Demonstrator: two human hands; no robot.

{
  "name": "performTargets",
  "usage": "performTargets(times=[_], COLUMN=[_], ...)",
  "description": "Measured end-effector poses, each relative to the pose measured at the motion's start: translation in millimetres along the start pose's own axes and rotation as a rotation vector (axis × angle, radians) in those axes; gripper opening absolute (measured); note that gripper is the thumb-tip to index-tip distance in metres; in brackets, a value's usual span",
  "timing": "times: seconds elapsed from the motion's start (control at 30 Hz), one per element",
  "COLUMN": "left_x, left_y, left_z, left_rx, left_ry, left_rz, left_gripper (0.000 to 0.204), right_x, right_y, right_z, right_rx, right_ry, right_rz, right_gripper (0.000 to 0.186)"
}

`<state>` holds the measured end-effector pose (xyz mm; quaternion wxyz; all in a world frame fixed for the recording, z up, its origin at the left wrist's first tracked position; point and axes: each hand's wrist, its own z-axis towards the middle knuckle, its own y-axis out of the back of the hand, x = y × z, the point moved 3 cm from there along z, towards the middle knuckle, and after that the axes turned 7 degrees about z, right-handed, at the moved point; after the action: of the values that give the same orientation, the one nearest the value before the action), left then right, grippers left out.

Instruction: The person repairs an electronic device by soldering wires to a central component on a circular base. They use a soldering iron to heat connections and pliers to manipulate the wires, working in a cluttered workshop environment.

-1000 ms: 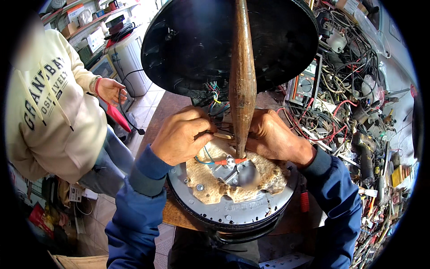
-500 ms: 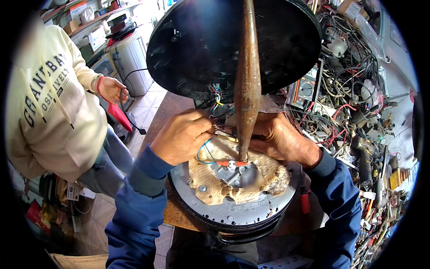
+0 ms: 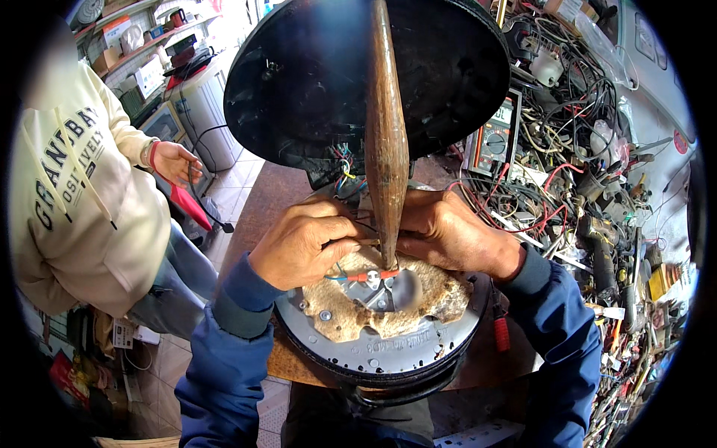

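A round appliance base, grey with bolts, lies in front of me with a ragged tan insulation mat on it. At its middle sits a thermostat with red-sleeved leads. A blue wire runs from there up beneath my left hand, whose fingers are closed on a thin wire above the mat. Opposite, my right hand is closed too, its fingertips partly behind a brown tapered stick; what they pinch is hidden. The stick stands upright between the hands, its narrow end by the thermostat.
Behind the base a black round cover stands tilted open, with coloured wires at its lower edge. A multimeter and heaped cables are at right. A screwdriver's red handle lies beside the base. At left another person holds a cord.
The whole view has shifted slightly, so the appliance and stick appear further left. My hands stay at the mat's far edge, and the blue wire's loop has dropped from sight behind my left hand.
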<state>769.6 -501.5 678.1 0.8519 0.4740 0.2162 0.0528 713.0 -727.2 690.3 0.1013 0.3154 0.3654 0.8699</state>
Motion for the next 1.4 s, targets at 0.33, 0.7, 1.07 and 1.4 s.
performTargets(times=[0.33, 0.7, 1.07, 1.4], left_x=[5.8, 10.5, 7.1, 8.2], left_y=[-3.4, 2.8, 12.5, 13.6], left_z=[-2.5, -3.3, -1.3, -4.3], left_rx=[0.009, -0.025, 0.022, 0.089], left_ry=[0.023, -0.022, 0.108, 0.098], left_rz=[0.025, -0.016, -0.086, -0.092], left_gripper=[0.014, 0.015, 0.012, 0.017], right_x=[3.2, 2.2, -12.3, -1.8], right_y=[-3.9, 2.1, 34.7, 9.5], right_z=[8.7, 13.9, -15.6, -9.9], right_rx=[0.070, 0.147, -0.001, 0.088], right_ry=[-0.086, -0.166, -0.371, -0.217], right_rz=[0.043, 0.030, 0.019, 0.093], right_gripper=[0.027, 0.029, 0.026, 0.025])
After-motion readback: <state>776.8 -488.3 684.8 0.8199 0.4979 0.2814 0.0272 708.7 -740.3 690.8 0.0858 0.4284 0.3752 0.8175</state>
